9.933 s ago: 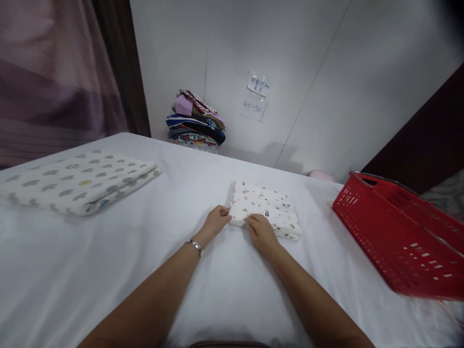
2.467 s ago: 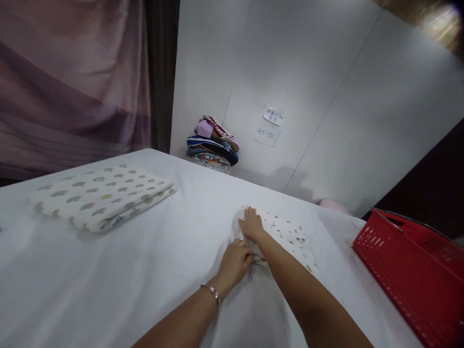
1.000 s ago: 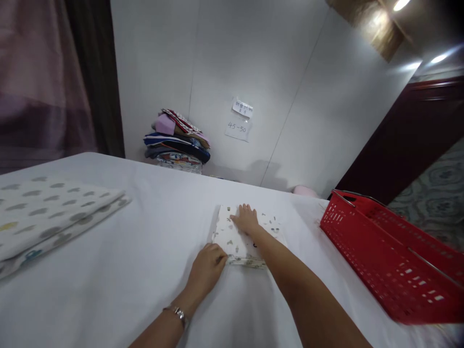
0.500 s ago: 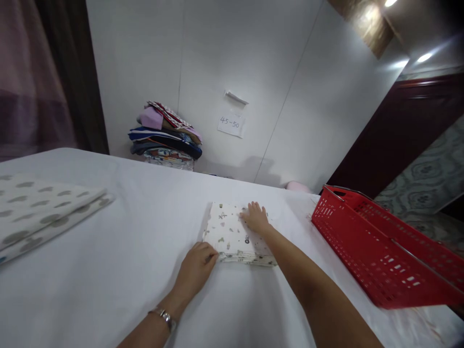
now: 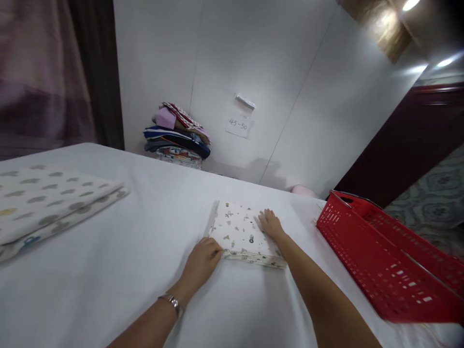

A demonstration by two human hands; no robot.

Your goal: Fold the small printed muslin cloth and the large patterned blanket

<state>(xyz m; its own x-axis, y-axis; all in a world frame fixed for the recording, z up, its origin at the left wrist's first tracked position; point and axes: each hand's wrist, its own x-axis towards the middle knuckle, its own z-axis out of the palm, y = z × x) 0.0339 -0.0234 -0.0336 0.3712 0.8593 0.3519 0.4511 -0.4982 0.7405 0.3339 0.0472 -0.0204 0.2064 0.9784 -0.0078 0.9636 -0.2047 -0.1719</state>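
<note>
While the right hand (image 5: 271,224) lies palm-down, left hand (image 5: 202,260): curled at the near left corner of the folded cloth (image 5: 239,234), thumb and fingertips close together and touching it; whether a layer is pinched between them, I cannot tell.
Right hand: fingers slightly spread, resting on the right side of the folded cloth, farther forward than the left hand.
Folded cloth: flat between the hands, white with small scattered motifs, layers showing along its near edge.
Bracelet (image 5: 174,304): silver-coloured, around the left wrist.
Tabletop (image 5: 155,227): white-covered, beneath both hands.
Red basket (image 5: 366,256): right of the right hand, perforated, apart from the folded cloth.
Larger cloth (image 5: 54,200): well left of the left hand, folded, grey cloud-like shapes on white, cut off by the view's edge.
Fabric pile (image 5: 177,134): beyond the hands and leftward, many colours, by the wall (image 5: 261,53).
Paper note (image 5: 239,125): on the wall beyond the hands, reading "45-50".
</note>
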